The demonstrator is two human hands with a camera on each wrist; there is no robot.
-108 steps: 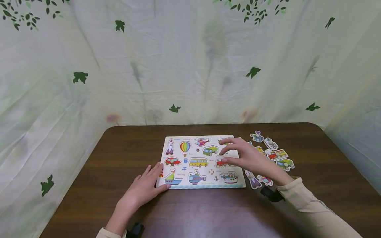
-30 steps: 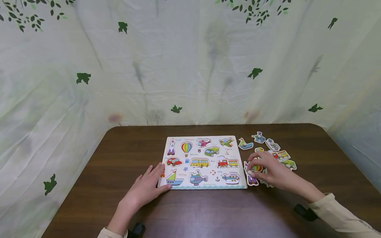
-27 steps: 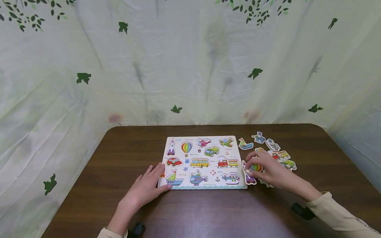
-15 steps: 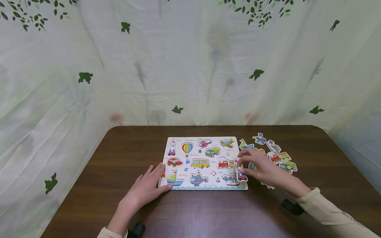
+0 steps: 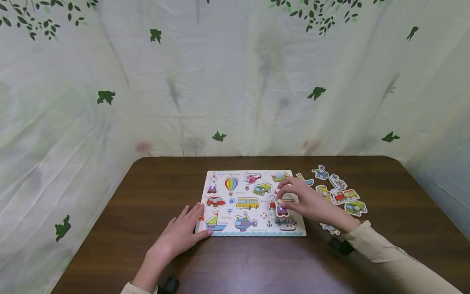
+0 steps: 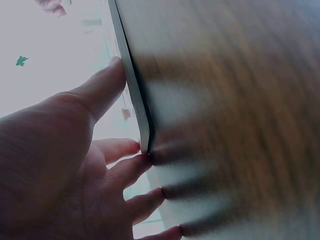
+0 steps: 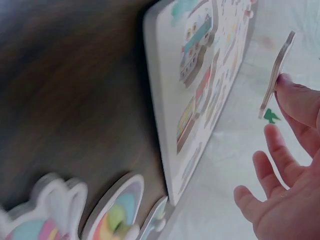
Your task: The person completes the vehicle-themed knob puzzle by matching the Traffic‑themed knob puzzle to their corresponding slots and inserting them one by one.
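A white wooden puzzle board printed with vehicles lies on the table. My right hand pinches a purple-and-white rocket puzzle piece by its small round knob, over the board's right part near the train picture. Seen edge-on in the right wrist view, the rocket piece is between thumb and forefinger, with the other fingers spread. At the board's left edge rests my left hand, fingers extended and thumb on the near left corner. In the left wrist view its thumb lies along the board's edge.
Loose puzzle pieces lie right of the board, among them a train, a green truck, a sailboat and a ship. A balloon piece shows in the right wrist view. A leaf-print curtain hangs behind the table.
My right hand has gone from over the board to the loose pieces, taken the rocket piece by its knob and carried it left over the board. My left hand has stayed in place.
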